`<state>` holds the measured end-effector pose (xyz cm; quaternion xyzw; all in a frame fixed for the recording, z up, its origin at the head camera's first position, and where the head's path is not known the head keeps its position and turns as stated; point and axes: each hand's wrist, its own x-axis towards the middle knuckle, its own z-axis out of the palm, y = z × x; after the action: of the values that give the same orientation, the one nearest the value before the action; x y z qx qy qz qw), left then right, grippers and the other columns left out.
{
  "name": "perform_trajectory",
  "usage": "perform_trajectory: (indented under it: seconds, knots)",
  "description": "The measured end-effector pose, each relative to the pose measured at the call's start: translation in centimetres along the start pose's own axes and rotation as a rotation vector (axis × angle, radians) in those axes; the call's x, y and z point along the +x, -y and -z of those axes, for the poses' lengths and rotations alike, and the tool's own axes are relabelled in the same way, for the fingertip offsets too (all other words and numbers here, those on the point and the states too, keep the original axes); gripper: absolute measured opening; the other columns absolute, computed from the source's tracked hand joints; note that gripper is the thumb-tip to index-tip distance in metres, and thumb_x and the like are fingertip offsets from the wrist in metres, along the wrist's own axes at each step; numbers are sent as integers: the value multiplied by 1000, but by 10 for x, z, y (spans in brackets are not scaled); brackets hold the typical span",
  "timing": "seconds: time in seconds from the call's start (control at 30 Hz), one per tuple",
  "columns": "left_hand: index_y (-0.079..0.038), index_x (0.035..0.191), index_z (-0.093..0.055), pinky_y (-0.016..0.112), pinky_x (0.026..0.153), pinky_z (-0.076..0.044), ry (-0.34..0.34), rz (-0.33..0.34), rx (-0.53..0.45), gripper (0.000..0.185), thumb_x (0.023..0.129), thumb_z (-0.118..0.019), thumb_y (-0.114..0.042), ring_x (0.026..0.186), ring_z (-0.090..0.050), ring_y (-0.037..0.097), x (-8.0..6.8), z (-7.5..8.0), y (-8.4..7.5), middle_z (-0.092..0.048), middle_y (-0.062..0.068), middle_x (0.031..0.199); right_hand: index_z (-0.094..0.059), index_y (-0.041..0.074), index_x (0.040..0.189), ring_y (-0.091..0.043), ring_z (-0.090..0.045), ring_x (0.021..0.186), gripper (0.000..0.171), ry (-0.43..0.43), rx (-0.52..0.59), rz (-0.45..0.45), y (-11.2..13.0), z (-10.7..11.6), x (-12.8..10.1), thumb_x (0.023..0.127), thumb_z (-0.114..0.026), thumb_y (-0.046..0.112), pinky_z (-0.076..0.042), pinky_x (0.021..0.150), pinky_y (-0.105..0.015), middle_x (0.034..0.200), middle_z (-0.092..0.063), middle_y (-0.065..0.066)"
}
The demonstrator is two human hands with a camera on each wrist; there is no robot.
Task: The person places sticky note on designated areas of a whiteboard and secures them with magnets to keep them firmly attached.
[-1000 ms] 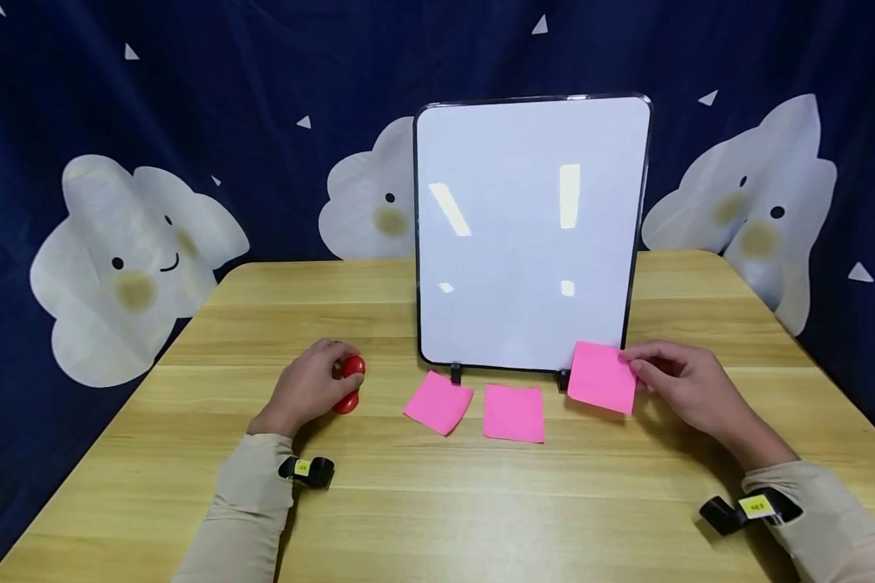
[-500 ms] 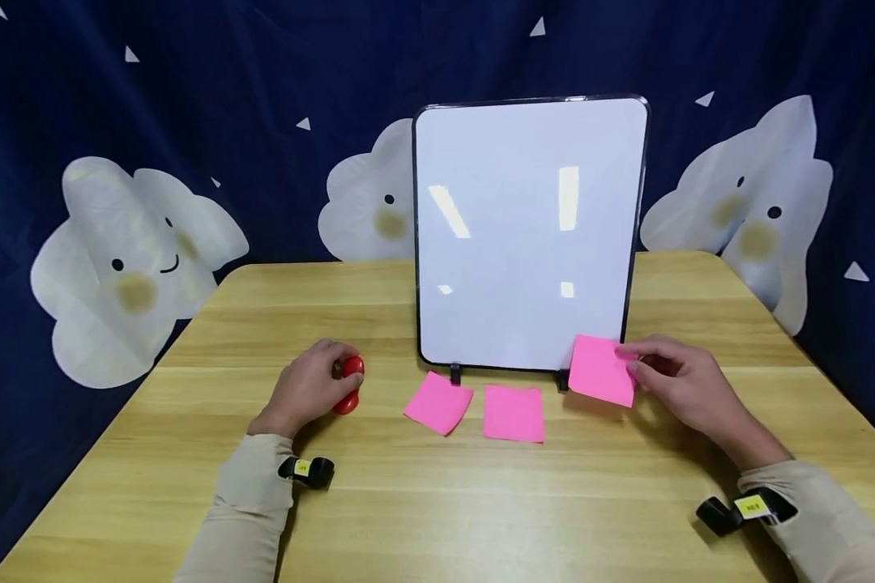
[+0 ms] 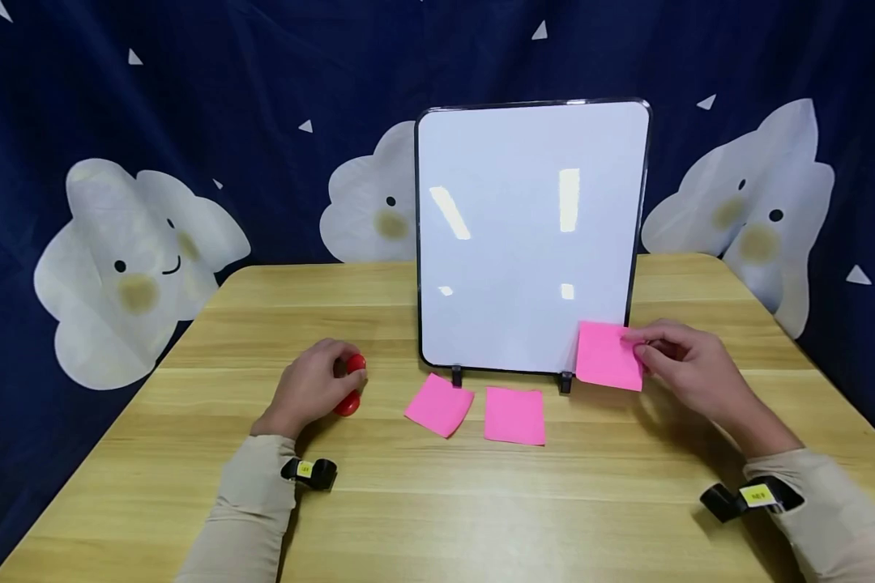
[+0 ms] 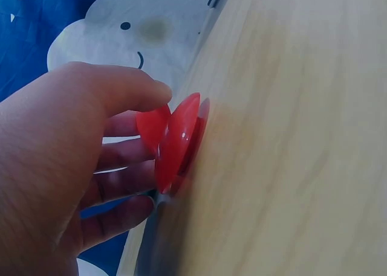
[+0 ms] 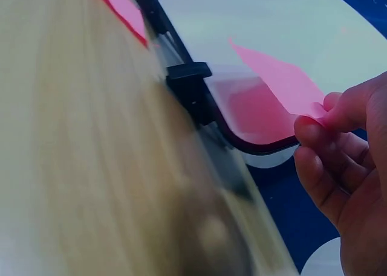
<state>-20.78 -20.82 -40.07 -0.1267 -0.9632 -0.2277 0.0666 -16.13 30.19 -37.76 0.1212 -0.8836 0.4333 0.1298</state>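
Pink square sticky note (image 3: 608, 356) is held clear of the light wooden surface (image 3: 423, 502), pinched at its right edge by the right hand (image 3: 681, 368), in front of the lower right corner of the upright white magnetic board with a black frame (image 3: 528, 235). To place it well, I judge it should be kept flat against the board's face and held level. The left hand (image 3: 313, 389) curls its fingers (image 4: 130, 92) round red round magnets (image 4: 175, 140) resting on the surface — one should press the note's middle. Two more pink notes (image 3: 514, 415) lie before the board.

Pink note (image 3: 608, 356) higher, nearer whiteboard (image 3: 525, 235)
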Motion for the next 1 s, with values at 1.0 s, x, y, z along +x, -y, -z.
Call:
perform_trajectory:
  seconds: [1.0]
  knots:
    - [-13, 110, -69, 35, 74, -51, -3, 3, -38, 28, 89, -73, -31, 85, -59, 16, -3, 1, -4, -65, 0, 102, -75, 5, 108, -12, -61, 80, 15, 165, -54, 53, 25, 25, 47, 96, -66, 8, -51, 66, -20, 97, -70, -7]
